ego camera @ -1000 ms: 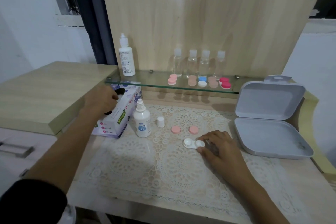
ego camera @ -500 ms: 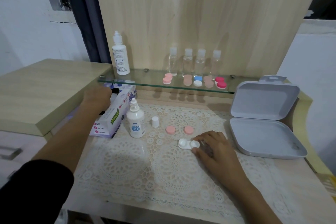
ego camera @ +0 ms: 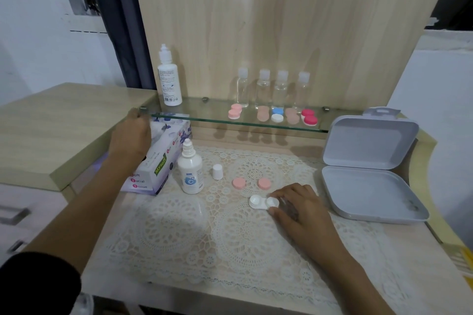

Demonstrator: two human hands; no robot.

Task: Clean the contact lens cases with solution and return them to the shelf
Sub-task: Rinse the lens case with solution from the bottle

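Observation:
A white contact lens case (ego camera: 258, 202) lies open on the lace mat, and my right hand (ego camera: 299, 210) pinches its right end between thumb and fingers. Its two pink caps (ego camera: 239, 183) (ego camera: 264, 183) lie just behind it. The small solution bottle (ego camera: 190, 171) stands uncapped, its white cap (ego camera: 217, 171) beside it. My left hand (ego camera: 130, 135) is over the top of the tissue box (ego camera: 158, 171), pinching a white tissue (ego camera: 157, 132) that sticks out. Several closed cases (ego camera: 277, 114) sit on the glass shelf (ego camera: 204, 113).
A tall white bottle (ego camera: 169, 79) and several small clear bottles (ego camera: 263, 89) stand on the shelf. An open grey plastic box (ego camera: 366, 186) sits at the right of the table. A raised wooden cabinet top (ego camera: 51, 120) is on the left.
My left hand has lifted from the tissue box opening, with a white tissue now showing beside it. My right hand stays on the white case.

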